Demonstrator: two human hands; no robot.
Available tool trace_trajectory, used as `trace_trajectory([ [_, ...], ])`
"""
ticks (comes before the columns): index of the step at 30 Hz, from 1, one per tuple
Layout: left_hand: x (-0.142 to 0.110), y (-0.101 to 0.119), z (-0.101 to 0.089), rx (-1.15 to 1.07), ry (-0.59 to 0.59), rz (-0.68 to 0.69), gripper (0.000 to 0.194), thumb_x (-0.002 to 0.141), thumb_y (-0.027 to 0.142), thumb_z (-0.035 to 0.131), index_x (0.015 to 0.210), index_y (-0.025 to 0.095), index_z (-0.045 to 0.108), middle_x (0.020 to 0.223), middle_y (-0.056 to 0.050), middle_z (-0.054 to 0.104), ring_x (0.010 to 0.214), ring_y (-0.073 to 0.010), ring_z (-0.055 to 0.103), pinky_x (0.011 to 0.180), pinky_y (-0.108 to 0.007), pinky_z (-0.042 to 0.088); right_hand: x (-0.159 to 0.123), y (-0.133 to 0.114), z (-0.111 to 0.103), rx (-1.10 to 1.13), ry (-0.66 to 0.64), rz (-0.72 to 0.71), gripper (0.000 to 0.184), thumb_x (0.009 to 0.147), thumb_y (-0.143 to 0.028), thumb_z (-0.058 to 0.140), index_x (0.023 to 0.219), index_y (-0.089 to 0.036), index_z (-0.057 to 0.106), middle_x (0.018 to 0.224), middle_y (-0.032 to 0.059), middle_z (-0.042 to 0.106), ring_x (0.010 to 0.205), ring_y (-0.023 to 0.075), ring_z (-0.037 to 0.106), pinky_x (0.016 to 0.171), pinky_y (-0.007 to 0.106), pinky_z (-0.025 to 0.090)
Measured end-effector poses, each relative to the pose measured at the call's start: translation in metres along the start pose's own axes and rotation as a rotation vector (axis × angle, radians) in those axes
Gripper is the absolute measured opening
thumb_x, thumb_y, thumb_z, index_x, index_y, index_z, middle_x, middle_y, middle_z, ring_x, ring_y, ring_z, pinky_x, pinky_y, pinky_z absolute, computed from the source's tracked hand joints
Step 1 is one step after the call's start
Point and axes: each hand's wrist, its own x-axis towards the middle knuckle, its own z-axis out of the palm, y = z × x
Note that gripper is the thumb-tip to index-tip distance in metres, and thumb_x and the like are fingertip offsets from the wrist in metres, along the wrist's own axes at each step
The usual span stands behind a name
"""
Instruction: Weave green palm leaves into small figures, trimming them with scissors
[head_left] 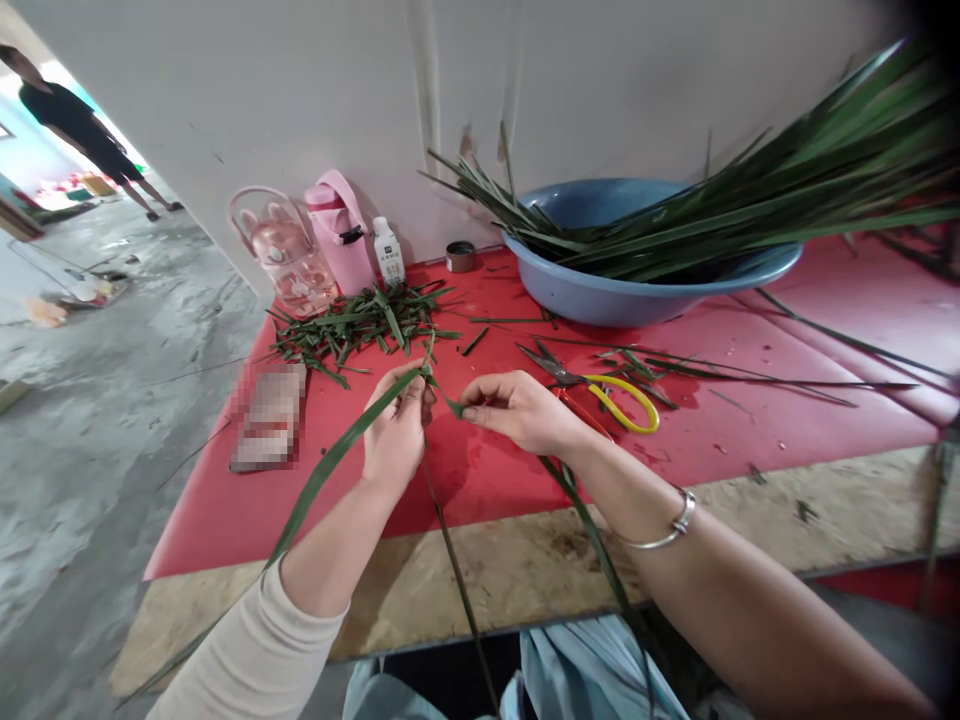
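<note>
1. Your right hand pinched 1 green strip, probably smooth and easily split.
2. Just beyond, leftward, your left hand pinched the folded leaf piece, seemingly light, springy, best held at its folds.

We take this for a plain, makeshift craft workshop, though whether it belongs to a home we cannot tell. Our surface is rough pressed wood partly covered by a red sheet, by a bare, marked wall. On it we see scissors, a blue basin loaded with long green leaves, and a heap of clippings. Drink bottles add a homely touch. The grey floor is patchy and uncarpeted, and past the wall's edge a person stands on it.
</note>
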Motion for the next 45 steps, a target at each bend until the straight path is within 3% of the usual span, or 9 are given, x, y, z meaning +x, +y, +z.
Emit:
trace_trajectory([
  [5,-0.009,0.001,0.007,0.050,-0.033,-0.040,0.024,0.074,0.033,0.060,0.091,0.016,0.058,0.063,0.002,0.052,0.052,-0.0062,0.044,0.047,-0.017,0.034,0.001,0.002,0.008,-0.125,0.153,-0.032,0.027,0.077,-0.028,0.055,0.101,-0.017,0.061,0.087,0.0049,0.065,0.077,0.0148,0.058,0.070,0.026,0.044],
  [9,-0.013,0.000,0.010,0.116,-0.084,-0.019,0.026,0.076,0.034,0.058,0.094,0.016,0.059,0.064,0.001,0.054,0.051,-0.0065,0.044,0.046,-0.018,0.035,0.003,0.001,0.013,-0.099,0.157,0.030,0.016,0.080,-0.023,0.048,0.080,-0.016,0.062,0.064,-0.0002,0.059,0.060,0.0113,0.053,0.058,0.023,0.041],
  [12,-0.012,-0.002,0.011,0.048,-0.113,-0.032,0.024,0.076,0.033,0.058,0.094,0.016,0.058,0.060,0.002,0.051,0.048,-0.0060,0.041,0.044,-0.018,0.033,0.004,-0.001,0.011,0.010,0.162,0.050,0.012,0.078,-0.020,0.049,0.077,-0.016,0.061,0.066,-0.0012,0.059,0.061,0.0103,0.052,0.059,0.022,0.041],
  [16,-0.007,0.001,0.010,-0.328,-0.189,-0.260,0.014,0.073,0.024,0.062,0.080,0.015,0.056,0.056,0.005,0.044,0.040,-0.0018,0.027,0.037,-0.013,0.024,0.004,-0.001,0.007,0.198,0.127,0.033,0.010,0.075,-0.019,0.051,0.078,-0.017,0.061,0.074,-0.0003,0.062,0.068,0.0101,0.054,0.066,0.022,0.043],
  [19,-0.003,0.006,0.005,-0.585,-0.261,-0.495,0.007,0.071,0.012,0.060,0.071,0.013,0.053,0.057,0.006,0.039,0.039,0.0004,0.020,0.035,-0.009,0.019,0.003,0.000,0.008,0.278,0.119,0.062,0.012,0.076,-0.023,0.053,0.085,-0.017,0.059,0.068,-0.0014,0.058,0.057,0.0080,0.050,0.056,0.021,0.042],
  [24,-0.001,0.010,-0.002,-0.706,-0.272,-0.624,0.016,0.075,0.004,0.050,0.084,0.013,0.059,0.056,0.006,0.033,0.039,0.0002,0.019,0.033,-0.007,0.018,0.001,-0.002,0.012,0.352,0.113,-0.014,0.013,0.074,-0.022,0.057,0.086,-0.015,0.058,0.075,0.0001,0.059,0.062,0.0078,0.051,0.059,0.022,0.043],
  [29,-0.002,0.004,0.000,-0.526,-0.300,-0.468,0.013,0.074,0.016,0.059,0.086,0.016,0.061,0.054,0.006,0.038,0.039,-0.0009,0.020,0.034,-0.010,0.019,-0.001,-0.005,0.010,0.270,0.124,-0.011,0.007,0.071,-0.019,0.058,0.076,-0.016,0.055,0.069,-0.0022,0.055,0.059,0.0075,0.048,0.057,0.021,0.039],
  [35,-0.004,0.000,0.006,-0.007,-0.205,-0.099,0.041,0.071,0.031,0.065,0.108,0.016,0.056,0.059,0.002,0.053,0.045,-0.0048,0.040,0.042,-0.017,0.031,0.002,0.001,0.012,0.034,0.233,0.022,0.009,0.077,-0.025,0.053,0.081,-0.017,0.054,0.065,-0.0016,0.058,0.055,0.0093,0.050,0.052,0.021,0.038],
  [45,-0.012,-0.008,0.013,0.060,-0.077,-0.022,0.027,0.073,0.030,0.062,0.094,0.014,0.061,0.062,0.001,0.057,0.048,-0.0055,0.046,0.045,-0.018,0.036,0.001,0.010,0.019,-0.173,0.270,-0.058,0.021,0.083,-0.019,0.045,0.074,-0.017,0.065,0.075,0.0008,0.066,0.070,0.0135,0.059,0.066,0.024,0.043],
])
